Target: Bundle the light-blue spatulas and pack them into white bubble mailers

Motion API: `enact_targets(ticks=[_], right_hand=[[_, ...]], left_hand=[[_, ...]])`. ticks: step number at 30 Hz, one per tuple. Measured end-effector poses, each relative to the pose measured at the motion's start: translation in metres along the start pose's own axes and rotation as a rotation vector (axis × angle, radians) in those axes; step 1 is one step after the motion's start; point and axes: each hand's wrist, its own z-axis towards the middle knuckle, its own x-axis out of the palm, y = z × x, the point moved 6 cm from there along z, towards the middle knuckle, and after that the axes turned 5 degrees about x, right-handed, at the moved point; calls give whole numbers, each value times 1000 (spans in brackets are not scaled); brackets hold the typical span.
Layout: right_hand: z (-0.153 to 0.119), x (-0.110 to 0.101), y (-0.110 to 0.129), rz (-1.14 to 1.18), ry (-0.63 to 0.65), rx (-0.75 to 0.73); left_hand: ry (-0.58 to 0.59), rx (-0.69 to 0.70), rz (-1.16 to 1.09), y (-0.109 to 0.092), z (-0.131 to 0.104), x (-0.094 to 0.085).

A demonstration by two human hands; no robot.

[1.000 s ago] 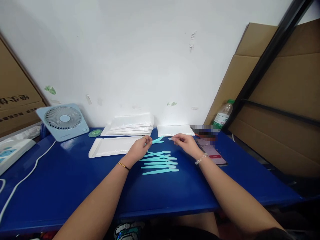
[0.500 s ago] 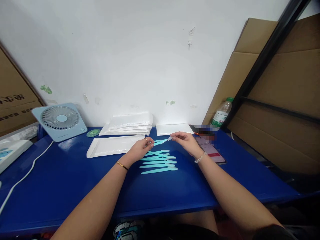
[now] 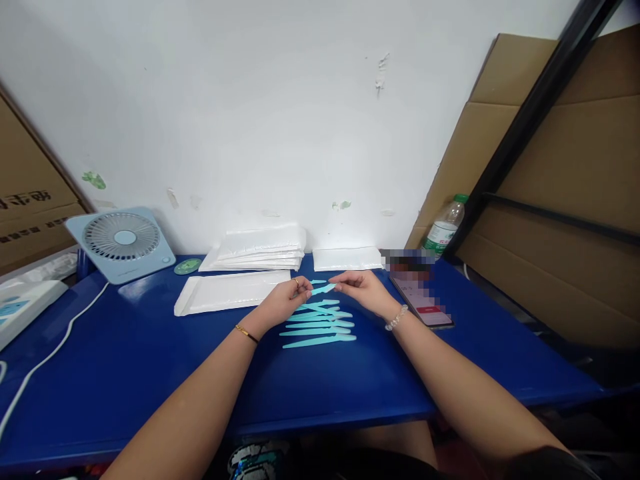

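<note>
Over the blue table, my left hand (image 3: 293, 297) pinches a turquoise eyebrow razor (image 3: 321, 291) by its handle, blade end pointing right. At that blade end, the closed fingers of my right hand (image 3: 357, 288) grip a small translucent cap, mostly hidden by the fingertips; how far it sits over the blade I cannot tell. Just behind the held razor, the tip of another turquoise razor shows. Below both hands lies a row of several more eyebrow razors (image 3: 315, 342), blade ends to the right, a few of them crossing at the top of the row.
White padded envelopes (image 3: 255, 248) are stacked by the wall, with a single envelope (image 3: 220, 293) in front and a white packet (image 3: 346, 259) to the right. A fan (image 3: 123, 240) stands at left, its cable on the table. A phone (image 3: 423, 300) and a bottle (image 3: 444, 230) are at right.
My right hand has moved left and slightly down, bringing the translucent cap from apart to the blade end of the held razor. My left hand has barely moved.
</note>
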Motion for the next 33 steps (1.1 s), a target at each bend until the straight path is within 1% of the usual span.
enact_targets(ticks=[3,4,5,6,8,9,10,11,13,16,20,23,25,26,27,30,31,33], right_hand=[[-3,-1,5,-44,94,5],[-4,-6,6,-67,102,2],[-4,-15,7,-108,74,-5],[-4,-28,8,-168,2,-14],[-4,-61,6,-376,-243,-17],[-4,-75,3,-502,-345,6],[-4,-84,-3,-628,-392,48],[-3,-90,-10,-732,-395,95],[1,-92,-24,-863,-335,173],[5,-84,-39,-883,-248,231],[9,-72,-43,-825,-199,266],[8,-68,-40,-792,-166,276],[7,-65,-37,-732,-156,274],[6,-63,-33,-640,-165,259],[5,-61,-28,-498,-185,232],[3,-51,-11,46,-260,114],[2,-47,-6,171,-274,83],[1,-39,1,304,-289,54]], left_hand=[[59,-12,4,-2,-2,4],[78,-13,24,-2,-2,5],[85,-12,60,-2,-2,5],[72,-10,112,-1,-1,3],[-16,-4,251,2,2,-4],[-70,-7,331,5,4,-8],[-118,-16,409,8,6,-12],[-153,-29,481,11,7,-14],[-181,-62,586,19,11,-14],[-158,-108,636,28,15,-9],[-124,-147,606,33,16,-6],[-150,-141,545,32,16,-9],[-184,-124,458,31,17,-11],[-203,-116,390,30,17,-11],[-223,-113,307,29,18,-11],[-267,-122,33,24,18,-8],[-271,-127,-39,22,17,-7],[-267,-140,-128,18,16,-4]])
